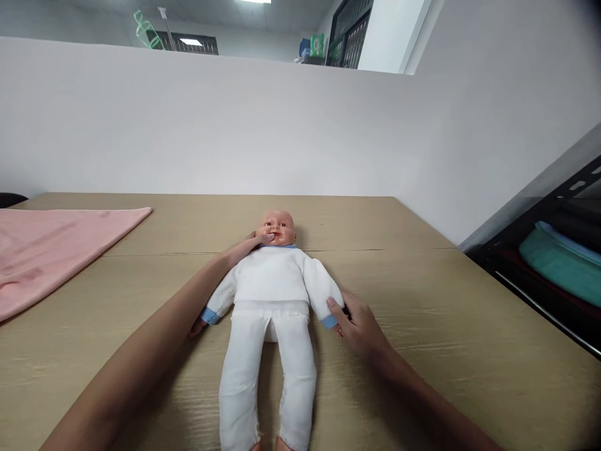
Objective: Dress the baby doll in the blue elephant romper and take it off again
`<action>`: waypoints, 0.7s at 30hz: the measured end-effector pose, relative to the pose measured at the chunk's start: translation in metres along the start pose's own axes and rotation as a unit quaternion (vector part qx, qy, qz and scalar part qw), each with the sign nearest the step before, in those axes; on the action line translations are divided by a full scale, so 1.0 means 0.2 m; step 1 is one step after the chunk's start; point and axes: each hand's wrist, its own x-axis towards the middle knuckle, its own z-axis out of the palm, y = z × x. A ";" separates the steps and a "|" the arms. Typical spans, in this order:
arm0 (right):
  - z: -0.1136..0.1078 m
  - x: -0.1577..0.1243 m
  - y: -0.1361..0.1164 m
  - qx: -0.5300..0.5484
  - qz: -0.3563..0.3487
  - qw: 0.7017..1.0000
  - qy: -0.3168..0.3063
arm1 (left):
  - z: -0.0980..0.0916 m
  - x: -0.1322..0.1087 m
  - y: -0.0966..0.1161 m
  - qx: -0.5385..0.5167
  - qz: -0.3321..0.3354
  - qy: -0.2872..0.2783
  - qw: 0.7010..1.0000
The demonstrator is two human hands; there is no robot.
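A baby doll (272,275) in a white top with blue cuffs and white trousers lies face up on the wooden table (399,250), its head toward the far side. My left hand (257,240) is at the doll's head, with the thumb on the cheek beside the mouth; the other fingers are mostly hidden behind the head and neck. Around the doll's sleeve, just above the blue cuff, my right hand (354,319) is closed, thumb on top. A small dark thing shows between that hand and the sleeve; I cannot make out what it is.
A pink cloth (61,250) lies spread on the table at the left. Behind the table stands a white partition wall (211,125). To the right, a black rack (526,263) holds a folded green cloth (563,263).
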 end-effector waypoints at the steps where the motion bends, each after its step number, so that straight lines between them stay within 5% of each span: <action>1: 0.01 0.00 0.01 0.000 0.010 1.000 0.002 | 0.00 0.02 0.00 0.002 -0.003 0.000 1.000; 15: 0.02 0.04 0.07 0.020 0.089 0.996 -0.001 | -0.11 0.25 -0.08 0.067 -0.070 0.029 0.995; 21: 0.02 0.05 0.07 0.018 0.098 0.995 -0.001 | -0.16 0.31 -0.12 0.219 -0.068 0.022 0.973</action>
